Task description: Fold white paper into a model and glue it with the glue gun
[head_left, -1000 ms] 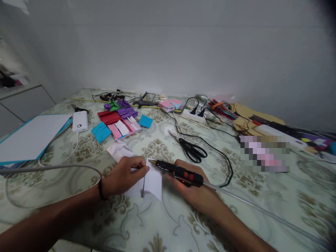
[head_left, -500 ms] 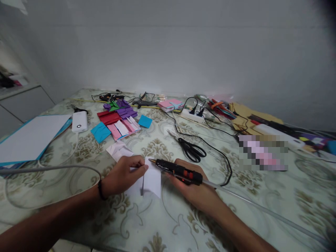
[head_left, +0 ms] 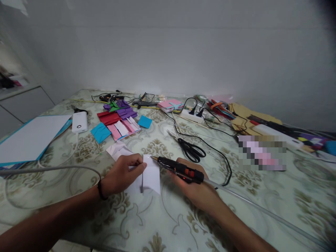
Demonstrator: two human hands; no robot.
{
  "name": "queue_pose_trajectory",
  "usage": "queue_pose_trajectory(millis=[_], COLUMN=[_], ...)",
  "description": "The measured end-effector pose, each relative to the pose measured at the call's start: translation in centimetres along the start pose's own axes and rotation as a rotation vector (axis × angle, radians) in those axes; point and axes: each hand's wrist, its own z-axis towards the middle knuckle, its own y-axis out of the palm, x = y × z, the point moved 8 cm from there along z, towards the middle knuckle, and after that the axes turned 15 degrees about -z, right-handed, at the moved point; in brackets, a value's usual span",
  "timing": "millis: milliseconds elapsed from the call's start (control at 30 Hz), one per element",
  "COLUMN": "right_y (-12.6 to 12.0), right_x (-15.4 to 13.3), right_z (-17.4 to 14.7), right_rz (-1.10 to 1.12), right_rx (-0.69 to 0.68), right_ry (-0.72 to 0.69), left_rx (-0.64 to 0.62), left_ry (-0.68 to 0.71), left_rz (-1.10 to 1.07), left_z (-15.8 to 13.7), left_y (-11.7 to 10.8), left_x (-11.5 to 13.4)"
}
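A folded white paper [head_left: 151, 176] is pinched at its left edge by my left hand [head_left: 127, 172], thumb and fingers closed on it. My right hand [head_left: 193, 185] is wrapped round a black glue gun [head_left: 181, 170] with red parts and a lit red light. The gun's metal tip points left, at the upper right edge of the paper; whether it touches cannot be made out. A long clear glue stick [head_left: 252, 203] runs out of the gun's back end toward the lower right. Behind my left hand lies another folded white paper [head_left: 118, 149].
Black-handled scissors [head_left: 193, 151] lie beyond my right hand, beside a black cord [head_left: 212, 144]. Folded coloured papers [head_left: 123, 119] are grouped at the back left. A white power bank [head_left: 79, 122] and paper sheets [head_left: 34, 136] lie left. A power strip [head_left: 193, 115] sits at the back.
The glue gun's tip has shifted slightly right along the paper's top edge, with my right hand. My left hand keeps its pinch on the paper.
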Motion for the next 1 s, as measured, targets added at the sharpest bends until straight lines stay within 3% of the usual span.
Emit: queue_pose_trajectory(millis=[633,1000], right_y=[-0.2,-0.1], right_x=[0.3,0.1], right_z=[0.0,0.0], right_rz=[0.007,0.023], right_rx=[0.010,0.011], right_ry=[0.041,-0.024], left_rx=[0.147,0.178], left_ry=[0.036,0.037], left_rz=[-0.076,-0.022], left_z=[-0.1,-0.1], left_y=[-1.6,-2.3], left_x=[0.2,-0.2])
